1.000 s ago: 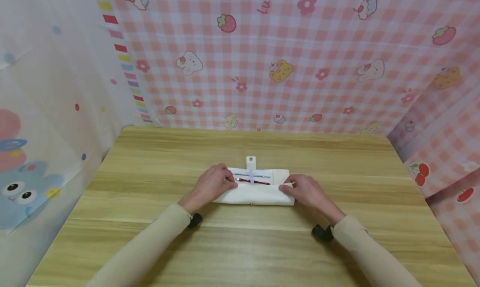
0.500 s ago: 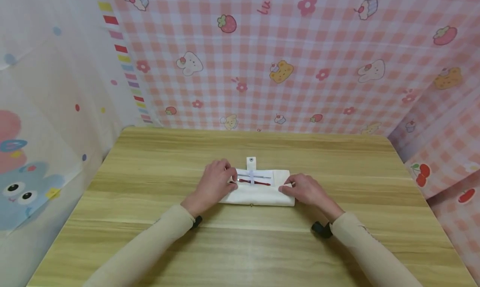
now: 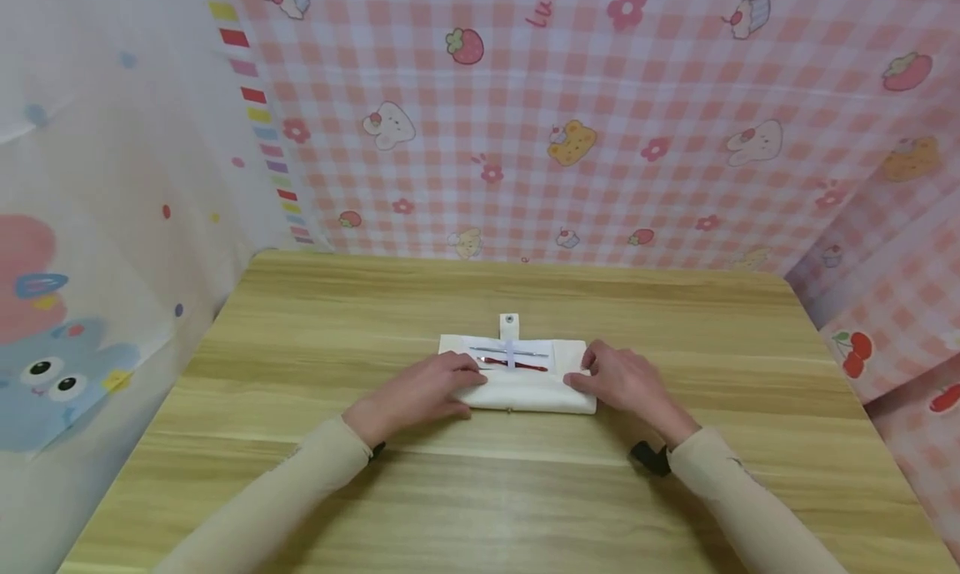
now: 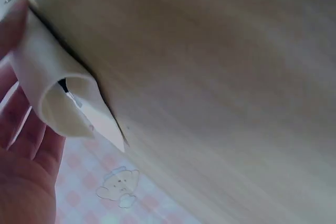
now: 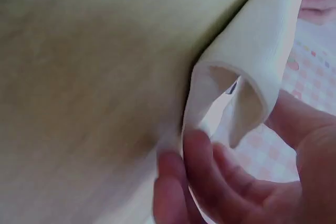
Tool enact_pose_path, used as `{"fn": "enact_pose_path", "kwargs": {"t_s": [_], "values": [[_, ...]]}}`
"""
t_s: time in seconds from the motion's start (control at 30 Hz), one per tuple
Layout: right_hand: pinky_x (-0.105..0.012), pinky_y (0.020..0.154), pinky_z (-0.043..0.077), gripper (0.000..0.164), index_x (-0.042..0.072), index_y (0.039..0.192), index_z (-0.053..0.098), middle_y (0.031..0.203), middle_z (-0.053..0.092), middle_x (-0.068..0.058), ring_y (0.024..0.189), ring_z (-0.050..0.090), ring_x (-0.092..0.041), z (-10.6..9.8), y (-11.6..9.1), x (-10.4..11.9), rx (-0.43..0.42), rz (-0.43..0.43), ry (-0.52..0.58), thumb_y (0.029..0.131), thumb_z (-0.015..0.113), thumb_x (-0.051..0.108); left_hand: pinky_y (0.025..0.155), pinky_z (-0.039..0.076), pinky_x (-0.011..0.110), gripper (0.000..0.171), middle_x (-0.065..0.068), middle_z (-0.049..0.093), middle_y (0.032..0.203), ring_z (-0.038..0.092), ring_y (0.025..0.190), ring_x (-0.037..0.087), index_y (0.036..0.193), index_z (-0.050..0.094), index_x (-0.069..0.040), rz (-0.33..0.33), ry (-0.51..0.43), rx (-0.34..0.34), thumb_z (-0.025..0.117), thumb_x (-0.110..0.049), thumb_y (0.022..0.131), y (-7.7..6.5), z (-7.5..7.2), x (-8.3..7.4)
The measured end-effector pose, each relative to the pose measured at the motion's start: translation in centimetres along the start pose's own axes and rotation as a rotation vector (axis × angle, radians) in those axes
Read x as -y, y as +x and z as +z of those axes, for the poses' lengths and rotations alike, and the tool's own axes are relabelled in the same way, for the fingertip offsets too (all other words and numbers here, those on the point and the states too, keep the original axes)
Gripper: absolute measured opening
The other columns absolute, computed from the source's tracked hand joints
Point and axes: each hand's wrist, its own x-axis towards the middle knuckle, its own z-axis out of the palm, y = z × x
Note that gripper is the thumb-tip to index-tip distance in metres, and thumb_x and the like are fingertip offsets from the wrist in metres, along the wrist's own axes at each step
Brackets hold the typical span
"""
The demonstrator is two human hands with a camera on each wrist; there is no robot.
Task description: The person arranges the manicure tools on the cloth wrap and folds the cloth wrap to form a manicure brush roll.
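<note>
A white fabric tool case (image 3: 536,395) lies on the wooden table, its near side curled over toward the back. Inside, under a thin pale strap (image 3: 511,353), lie a slim silver tool (image 3: 532,354) and a red-handled tool (image 3: 528,364). My left hand (image 3: 420,392) grips the curled side left of middle, fingers over the top and thumb at the front. With its thumb on the fold and fingers by the right edge, my right hand (image 3: 626,380) holds the other end. The wrist views show the case's hollow rolled ends (image 4: 68,100), with a dark tool tip inside.
A closing tab (image 3: 509,324) with a metal snap sticks out from the case's far side. Behind the wooden table (image 3: 480,482) hangs a pink checked cloth (image 3: 480,141); a white printed cloth (image 3: 112,182) hangs at the left.
My left hand has left the case's left end and come down over the curled side, uncovering the back left corner. The right hand stays at its end. The head view has shifted slightly.
</note>
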Motion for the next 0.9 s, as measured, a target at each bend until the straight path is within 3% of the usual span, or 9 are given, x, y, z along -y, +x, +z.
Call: {"fn": "enact_pose_path", "kwargs": {"t_s": [0.07, 0.17, 0.27, 0.33, 0.47, 0.7, 0.9], "values": [[-0.036, 0.068, 0.048, 0.036, 0.006, 0.11, 0.066, 0.094, 0.065, -0.006, 0.078, 0.058, -0.02, 0.0, -0.4, 0.1, -0.058, -0.073, -0.034, 0.095, 0.074, 0.038, 0.1, 0.052, 0.036, 0.039, 0.009, 0.067, 0.12, 0.063, 0.112, 0.025, 0.123, 0.073, -0.004, 0.016, 0.025, -0.017, 0.084, -0.021, 0.089, 0.0, 0.0, -0.2], [-0.042, 0.079, 0.054, 0.03, 0.006, 0.112, 0.069, 0.105, 0.066, -0.008, 0.09, 0.062, -0.023, 0.3, -0.9, 0.3, -0.123, -0.273, -0.08, 0.096, 0.076, 0.031, 0.093, 0.054, 0.035, 0.028, 0.007, 0.069, 0.112, 0.065, 0.104, 0.023, 0.117, 0.076, -0.005, 0.029, 0.075, -0.052, 0.082, -0.013, 0.09, 0.1, 0.1, -0.4], [-0.045, 0.088, 0.054, 0.03, 0.008, 0.111, 0.073, 0.111, 0.067, -0.006, 0.099, 0.064, -0.023, 0.6, -1.5, 0.3, -0.104, -0.447, -0.119, 0.092, 0.081, 0.03, 0.09, 0.055, 0.034, 0.022, 0.006, 0.07, 0.108, 0.066, 0.1, 0.021, 0.114, 0.078, -0.006, 0.021, 0.093, -0.068, 0.078, -0.01, 0.092, 0.2, 0.0, -0.4], [-0.044, 0.089, 0.054, 0.035, 0.01, 0.113, 0.073, 0.112, 0.067, -0.002, 0.101, 0.063, -0.02, 0.8, -1.9, 0.2, -0.058, -0.501, -0.137, 0.088, 0.084, 0.033, 0.089, 0.056, 0.034, 0.02, 0.006, 0.071, 0.107, 0.067, 0.099, 0.021, 0.113, 0.079, -0.006, 0.008, 0.077, -0.069, 0.076, -0.009, 0.094, 0.1, -0.1, -0.3], [-0.04, 0.089, 0.054, 0.045, 0.011, 0.118, 0.069, 0.115, 0.065, 0.0, 0.1, 0.06, -0.015, 1.2, -2.2, 0.0, -0.002, -0.503, -0.152, 0.084, 0.088, 0.033, 0.091, 0.056, 0.037, 0.019, 0.006, 0.072, 0.109, 0.069, 0.101, 0.022, 0.114, 0.079, -0.007, -0.025, 0.019, -0.057, 0.073, -0.01, 0.097, 0.1, -0.5, -0.2], [-0.039, 0.084, 0.055, 0.029, 0.008, 0.113, 0.067, 0.106, 0.068, 0.0, 0.091, 0.061, -0.014, 0.9, -2.2, -0.1, -0.004, -0.442, -0.091, 0.088, 0.082, 0.011, 0.09, 0.057, 0.038, 0.017, 0.004, 0.076, 0.109, 0.073, 0.101, 0.019, 0.113, 0.079, -0.008, -0.065, -0.109, -0.05, 0.067, -0.015, 0.102, 0.5, -0.6, 0.1], [-0.035, 0.077, 0.052, 0.026, 0.009, 0.111, 0.066, 0.099, 0.07, 0.001, 0.083, 0.059, -0.012, -0.1, -1.7, -0.6, 0.053, -0.405, 0.004, 0.09, 0.079, 0.016, 0.089, 0.057, 0.037, 0.019, 0.005, 0.077, 0.108, 0.072, 0.098, 0.016, 0.112, 0.077, -0.005, -0.148, -0.257, -0.027, 0.062, -0.014, 0.105, 0.8, -0.9, 0.6]]}}
